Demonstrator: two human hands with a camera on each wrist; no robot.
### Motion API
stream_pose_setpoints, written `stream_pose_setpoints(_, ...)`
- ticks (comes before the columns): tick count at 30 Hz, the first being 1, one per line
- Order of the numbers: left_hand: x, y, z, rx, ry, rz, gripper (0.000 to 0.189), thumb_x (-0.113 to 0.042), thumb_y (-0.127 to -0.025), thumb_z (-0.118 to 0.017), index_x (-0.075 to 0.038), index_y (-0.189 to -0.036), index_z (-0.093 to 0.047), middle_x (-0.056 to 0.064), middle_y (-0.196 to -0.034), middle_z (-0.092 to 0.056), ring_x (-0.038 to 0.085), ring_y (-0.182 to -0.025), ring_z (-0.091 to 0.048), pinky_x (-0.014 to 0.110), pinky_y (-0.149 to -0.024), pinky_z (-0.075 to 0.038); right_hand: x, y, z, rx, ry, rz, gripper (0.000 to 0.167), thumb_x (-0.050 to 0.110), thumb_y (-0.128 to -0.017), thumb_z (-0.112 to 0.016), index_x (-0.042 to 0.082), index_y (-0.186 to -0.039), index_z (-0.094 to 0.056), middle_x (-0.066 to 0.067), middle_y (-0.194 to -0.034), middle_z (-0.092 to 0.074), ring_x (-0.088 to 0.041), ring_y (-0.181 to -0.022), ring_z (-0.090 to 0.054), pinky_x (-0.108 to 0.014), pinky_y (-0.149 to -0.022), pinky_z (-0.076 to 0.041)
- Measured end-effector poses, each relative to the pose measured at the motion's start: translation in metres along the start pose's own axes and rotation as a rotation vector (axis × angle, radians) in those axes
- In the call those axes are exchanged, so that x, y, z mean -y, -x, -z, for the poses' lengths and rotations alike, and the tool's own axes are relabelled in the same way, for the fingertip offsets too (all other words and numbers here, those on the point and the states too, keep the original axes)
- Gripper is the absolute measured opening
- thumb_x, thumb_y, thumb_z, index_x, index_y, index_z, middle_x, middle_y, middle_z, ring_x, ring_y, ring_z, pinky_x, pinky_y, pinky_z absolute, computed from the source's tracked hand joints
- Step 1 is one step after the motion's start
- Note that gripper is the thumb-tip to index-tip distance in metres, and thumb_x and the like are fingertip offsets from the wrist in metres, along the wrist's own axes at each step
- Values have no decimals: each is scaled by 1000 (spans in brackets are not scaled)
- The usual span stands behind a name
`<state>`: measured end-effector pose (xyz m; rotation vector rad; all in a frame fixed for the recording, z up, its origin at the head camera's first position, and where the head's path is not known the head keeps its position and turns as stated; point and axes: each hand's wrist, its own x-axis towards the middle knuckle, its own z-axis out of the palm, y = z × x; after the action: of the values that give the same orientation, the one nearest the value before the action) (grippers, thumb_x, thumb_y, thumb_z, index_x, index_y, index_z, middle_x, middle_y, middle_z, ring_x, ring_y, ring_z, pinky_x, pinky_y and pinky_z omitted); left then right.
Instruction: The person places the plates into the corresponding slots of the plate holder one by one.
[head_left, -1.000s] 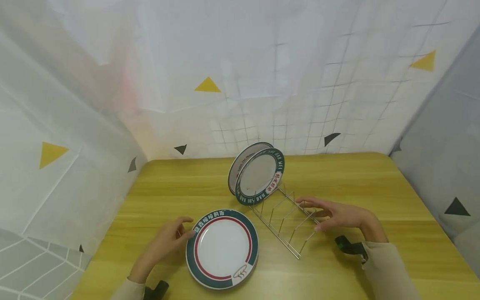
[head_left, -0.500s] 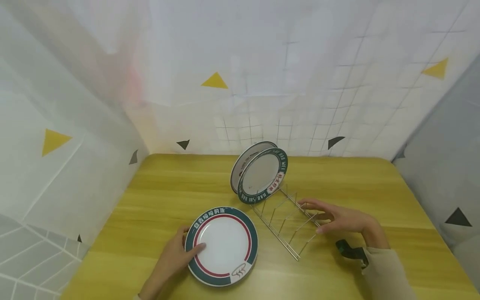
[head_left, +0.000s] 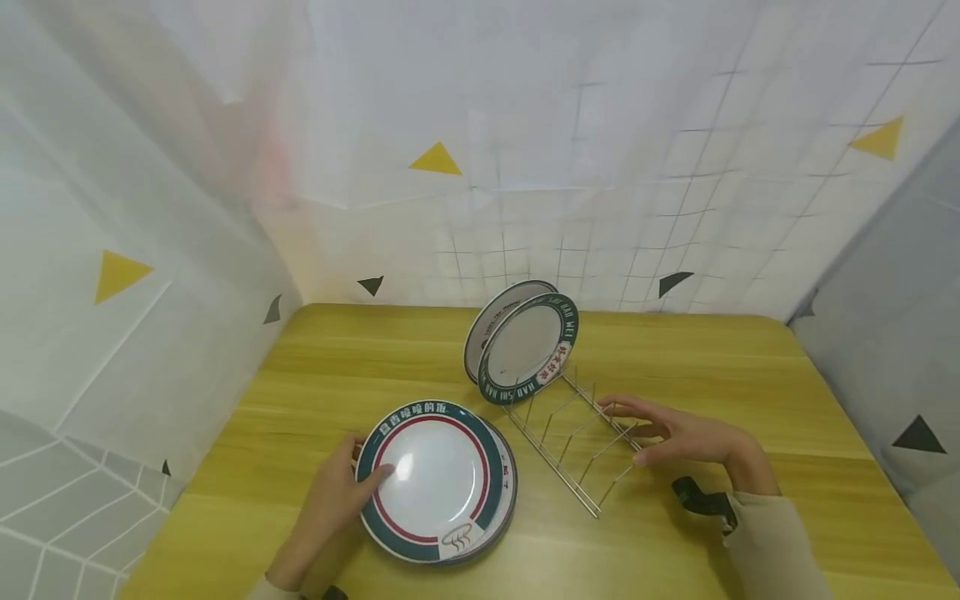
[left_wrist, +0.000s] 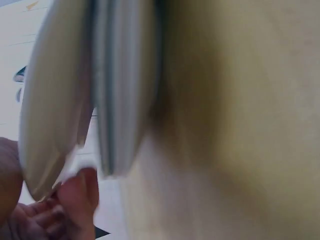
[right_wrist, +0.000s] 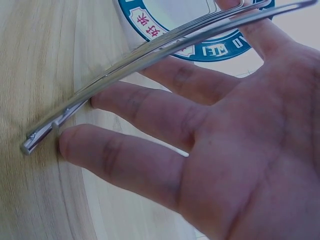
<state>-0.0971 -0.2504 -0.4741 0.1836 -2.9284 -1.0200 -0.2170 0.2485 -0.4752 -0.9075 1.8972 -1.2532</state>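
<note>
In the head view my left hand [head_left: 333, 496] pinches the left rim of a white plate [head_left: 431, 479] with a dark green border and a red ring. Its thumb lies over the face and its fingers go underneath. This plate is lifted and shifted off a stack of plates [head_left: 508, 492]; the left wrist view shows a gap between the raised plate [left_wrist: 52, 100] and the stack [left_wrist: 117, 90]. My right hand [head_left: 690, 442] touches the right side of a wire plate rack [head_left: 558, 468]. In the right wrist view its fairly straight fingers [right_wrist: 145, 107] lie along the rack's rail [right_wrist: 165, 51].
Two plates [head_left: 525, 350] lean upright in the rack's far end, the front one with a lettered green border. Beneath everything is a wood-grain table [head_left: 360, 350]. Behind it hangs a pale sheet [head_left: 360, 108] with yellow and dark triangles.
My left hand has come onto the top plate's rim, gripped it, and raised it leftward off the stack, exposing the plate below. The right hand stays at the rack.
</note>
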Motion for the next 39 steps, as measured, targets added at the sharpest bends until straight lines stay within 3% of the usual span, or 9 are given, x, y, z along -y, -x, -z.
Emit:
stream_pose_setpoints(5,-3,-3,7,-3,82,-44,55,-18,-85,-77,-2,-129,-48,23,-118,-67,36,-105,-68,35,-73,-59,1,1,-1,-3,-3,-1,79,2,-95,-58,12,-157,-10,-28,-159,-12,-62,-133,-27,-33,-95,-48)
stream_pose_setpoints(9,-3,-5,7,7,178,-21,66,-13,-83,-78,-8,-138,-44,25,-120,-66,38,-105,-68,31,-66,-60,3,0,-2,-2,4,6,79,2,-95,-58,10,-157,-10,-29,-159,-12,-63,-133,-26,-42,-96,-48)
stream_pose_setpoints(15,-2,-8,6,19,238,-2,76,-10,-79,-81,-20,-144,-43,20,-130,-61,37,-108,-66,28,-63,-59,6,0,-2,-10,16,9,78,2,-95,-58,9,-157,-12,-29,-158,-13,-63,-133,-26,-58,-96,-42)
stream_pose_setpoints(21,-6,-7,12,28,315,14,73,-6,-79,-80,-26,-141,-47,20,-120,-66,28,-89,-71,28,-59,-58,6,0,-2,-9,23,11,78,2,-95,-59,9,-157,-12,-30,-158,-13,-63,-133,-26,-60,-96,-42)
stream_pose_setpoints(23,-9,-6,17,18,321,-15,71,-6,-80,-80,-26,-140,-48,19,-112,-68,21,-80,-71,27,-57,-58,6,1,-2,-9,22,9,78,2,-95,-59,9,-157,-12,-30,-158,-12,-63,-133,-26,-60,-97,-42)
stream_pose_setpoints(25,-13,-6,23,-13,322,-67,69,-5,-80,-79,-25,-140,-49,18,-102,-68,16,-72,-69,26,-56,-57,5,1,-3,-10,21,12,78,2,-95,-59,8,-157,-11,-31,-158,-12,-62,-134,-26,-61,-98,-40)
stream_pose_setpoints(29,-23,-8,40,-149,269,-199,68,-2,-79,-79,-21,-138,-51,10,-86,-63,10,-65,-64,22,-56,-55,5,1,-4,-7,17,16,78,2,-95,-58,8,-157,-11,-29,-158,-12,-62,-134,-26,-60,-98,-41)
stream_pose_setpoints(32,-31,-12,52,-239,223,-272,69,-1,-78,-80,-22,-137,-52,4,-81,-60,8,-62,-62,20,-56,-54,4,2,-3,-10,20,12,78,2,-95,-58,8,-157,-11,-28,-159,-13,-62,-134,-26,-60,-98,-42)
stream_pose_setpoints(39,-53,-20,72,-366,159,-397,69,0,-77,-81,-23,-137,-55,2,-76,-58,5,-56,-59,14,-54,-52,3,1,-1,-17,37,11,78,3,-96,-58,12,-157,-12,-28,-159,-14,-60,-135,-26,-64,-99,-38)
